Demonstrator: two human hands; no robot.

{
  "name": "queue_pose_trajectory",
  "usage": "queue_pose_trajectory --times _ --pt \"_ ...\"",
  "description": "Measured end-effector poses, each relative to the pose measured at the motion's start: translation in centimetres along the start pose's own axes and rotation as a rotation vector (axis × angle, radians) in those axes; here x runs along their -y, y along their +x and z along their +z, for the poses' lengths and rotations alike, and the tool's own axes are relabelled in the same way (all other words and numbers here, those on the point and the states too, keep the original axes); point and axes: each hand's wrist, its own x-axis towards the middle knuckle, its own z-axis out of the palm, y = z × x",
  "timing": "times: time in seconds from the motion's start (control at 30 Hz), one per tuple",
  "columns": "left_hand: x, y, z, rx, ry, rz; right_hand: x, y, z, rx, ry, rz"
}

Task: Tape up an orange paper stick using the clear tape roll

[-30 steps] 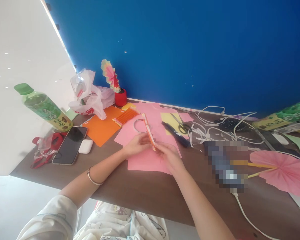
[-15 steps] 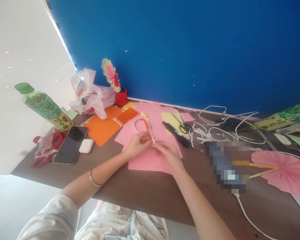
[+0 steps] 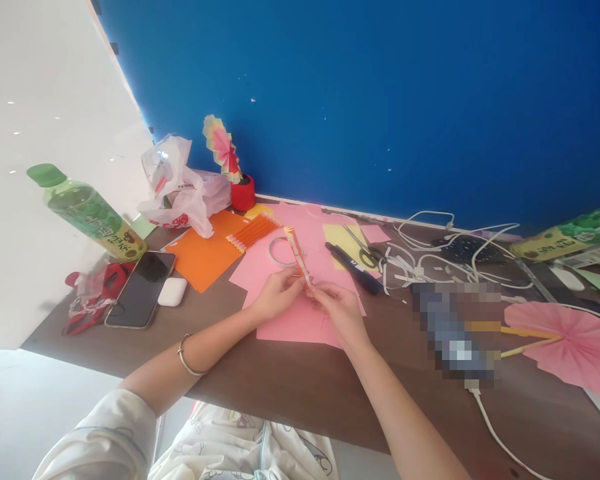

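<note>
While both forearms reach forward over the tabletop (image 3: 290,387), the left hand (image 3: 276,298) and right hand (image 3: 341,311) pinch, apparently at its base, a folded orange paper strip (image 3: 299,259) tilted above the pink sheet (image 3: 300,313).

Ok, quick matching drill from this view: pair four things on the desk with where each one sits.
Things:
1. folded orange strip
2. phone
3. green bottle
4. pink paper fan

Places:
A. far right of the desk
B. beside the white earbud case
C. pinched between the left hand and right hand, above the pink sheet
D. far left, beyond the phone

Pairs: 1-C, 2-B, 3-D, 4-A
</note>
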Motion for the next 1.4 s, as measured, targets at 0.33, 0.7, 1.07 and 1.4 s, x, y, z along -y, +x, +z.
queue_pose_trajectory --times 0.33,0.7,1.07,1.4 --pt "-0.1 0.1 0.1 -0.070 -0.039 -0.081 0.3 -0.1 0.6 -0.027 -0.021 -0.001" --pt "-0.4 0.1 0.4 -0.131 -0.087 -0.095 0.1 -0.1 0.6 -0.035 0.036 0.030" --pt "-0.1 0.2 0.3 -0.148 -0.152 -0.087 0.8 -0.3 0.6 0.008 0.296 0.084" --pt "-0.6 0.2 -0.3 -0.112 -0.149 -0.078 1.4 -0.7 0.9 -0.010 0.018 -0.025"
